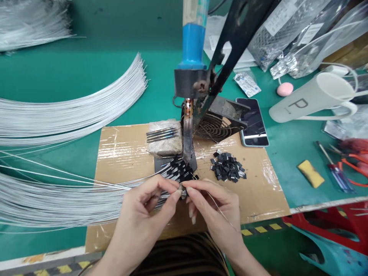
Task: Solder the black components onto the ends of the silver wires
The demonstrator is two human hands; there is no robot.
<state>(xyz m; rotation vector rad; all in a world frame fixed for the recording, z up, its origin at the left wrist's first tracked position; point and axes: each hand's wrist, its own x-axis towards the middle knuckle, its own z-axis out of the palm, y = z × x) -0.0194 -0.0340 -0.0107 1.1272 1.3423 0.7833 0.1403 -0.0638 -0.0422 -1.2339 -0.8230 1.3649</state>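
Note:
My left hand (151, 209) is closed in a pinch on the ends of white wires (115, 185) that run in from the left. Fingertip to fingertip with it, my right hand (217, 203) is also pinched, and a thin strand of solder wire (220, 210) trails from its fingers across the palm. The small part between the fingertips is mostly hidden. Just beyond them, wires with black end pieces (179, 168) lie bunched beneath the tip of a soldering iron (193, 48), which a black bracket (230, 50) holds upright.
Loose black pieces (228, 166) are heaped on the cardboard (258, 184). Behind stand a wrapped block (165, 145) and a small fan (218, 124). Rightward are a phone (254, 122), a white mug (310, 97), a yellow sponge (310, 173) and a screwdriver (339, 178). Another wire bundle (86, 115) lies left.

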